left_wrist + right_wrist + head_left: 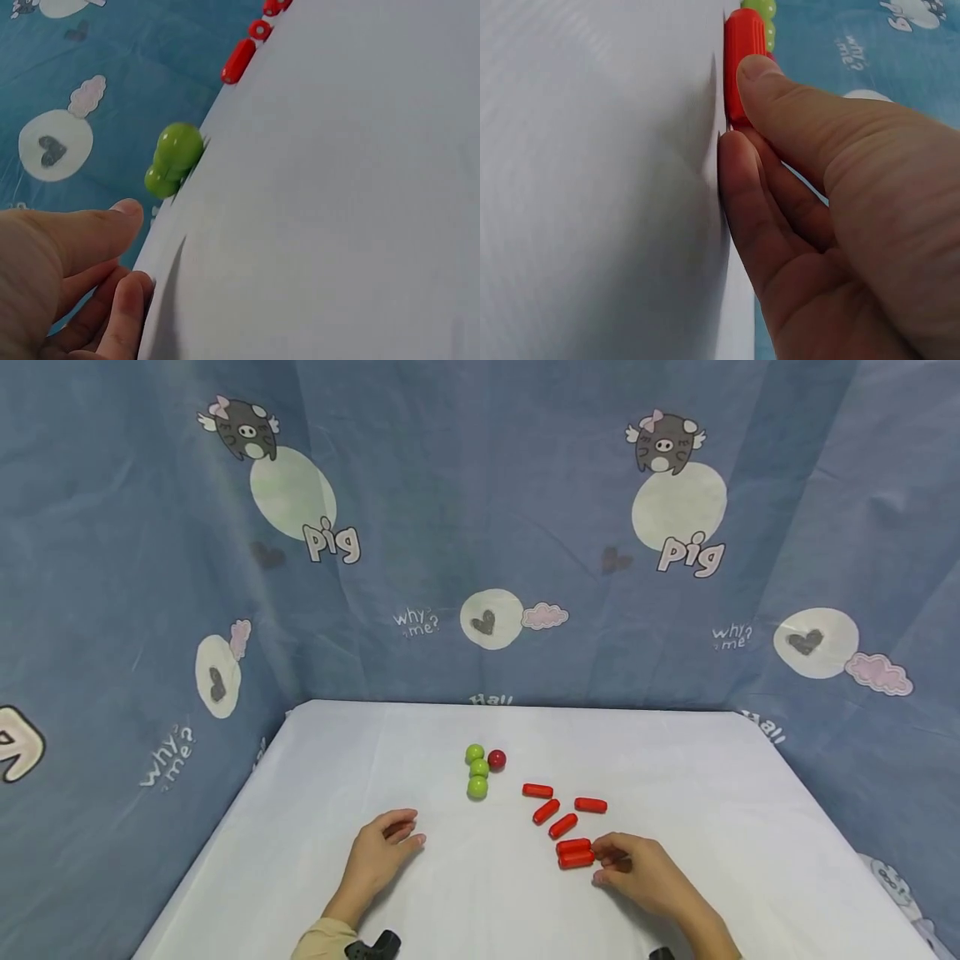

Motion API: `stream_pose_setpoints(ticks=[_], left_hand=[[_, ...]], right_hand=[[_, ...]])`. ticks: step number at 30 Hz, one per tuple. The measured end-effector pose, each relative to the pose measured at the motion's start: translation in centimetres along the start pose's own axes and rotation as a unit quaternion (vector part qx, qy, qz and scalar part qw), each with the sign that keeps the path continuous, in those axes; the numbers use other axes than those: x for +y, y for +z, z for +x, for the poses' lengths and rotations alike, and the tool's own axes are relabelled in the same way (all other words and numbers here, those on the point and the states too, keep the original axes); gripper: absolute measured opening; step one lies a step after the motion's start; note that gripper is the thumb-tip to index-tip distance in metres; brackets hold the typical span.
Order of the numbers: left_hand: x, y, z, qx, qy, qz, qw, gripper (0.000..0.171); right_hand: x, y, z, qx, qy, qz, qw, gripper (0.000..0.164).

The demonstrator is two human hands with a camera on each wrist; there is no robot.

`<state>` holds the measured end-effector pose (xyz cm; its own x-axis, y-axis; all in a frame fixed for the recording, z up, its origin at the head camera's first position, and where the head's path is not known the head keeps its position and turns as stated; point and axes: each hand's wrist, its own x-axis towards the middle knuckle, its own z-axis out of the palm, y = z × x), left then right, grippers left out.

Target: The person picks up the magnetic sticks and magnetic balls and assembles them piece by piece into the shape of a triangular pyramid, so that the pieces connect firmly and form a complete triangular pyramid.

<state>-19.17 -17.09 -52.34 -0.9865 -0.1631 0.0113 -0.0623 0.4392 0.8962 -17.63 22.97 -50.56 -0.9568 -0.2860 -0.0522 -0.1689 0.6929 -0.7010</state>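
Note:
Two red ribbed sticks (576, 859) lie side by side on the white table, left of my right hand (637, 870). In the right wrist view the thumb (769, 90) overlaps the end of a red stick (746, 45). The index fingertip is at or very near the sticks' right end; I cannot tell if it touches. Thumb and index stand apart in the head view. My left hand (382, 852) hovers low over the left part of the table, its fingers loosely bent and holding nothing. Three green balls (477, 787) are farther off, in a row.
A dark red ball (497, 760) sits beside the green balls. Several more red sticks (562, 825) are scattered between the balls and the right hand. A blue patterned cloth (555, 660) hangs behind and around the white table (360, 743).

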Motion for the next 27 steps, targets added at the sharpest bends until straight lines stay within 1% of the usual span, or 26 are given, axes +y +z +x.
stream_pose_setpoints(ticks=[6,9,13,20,27], left_hand=[[0.6,1.7,0.6,-0.008,-0.003,-0.011,0.9999,0.04],[0.9,2.5,1.0,-0.008,-0.01,-0.02,0.9997,0.04],[1.2,3.3,1.4,-0.009,-0.007,-0.026,0.9996,0.04],[1.7,4.4,2.3,-0.013,-0.002,-0.02,0.9997,0.039],[2.0,5.1,3.1,-0.013,0.0,-0.022,0.9997,0.039]], right_hand=[[-0.2,0.2,0.3,0.001,0.002,0.012,1.0,0.033],[-0.2,0.3,0.4,0.002,0.002,0.005,1.0,0.033],[-0.3,0.5,0.5,0.002,0.0,0.004,1.0,0.033],[-0.5,0.6,0.6,0.0,0.0,0.008,1.0,0.031],[-0.5,0.6,0.6,0.004,0.001,-0.004,1.0,0.029]])
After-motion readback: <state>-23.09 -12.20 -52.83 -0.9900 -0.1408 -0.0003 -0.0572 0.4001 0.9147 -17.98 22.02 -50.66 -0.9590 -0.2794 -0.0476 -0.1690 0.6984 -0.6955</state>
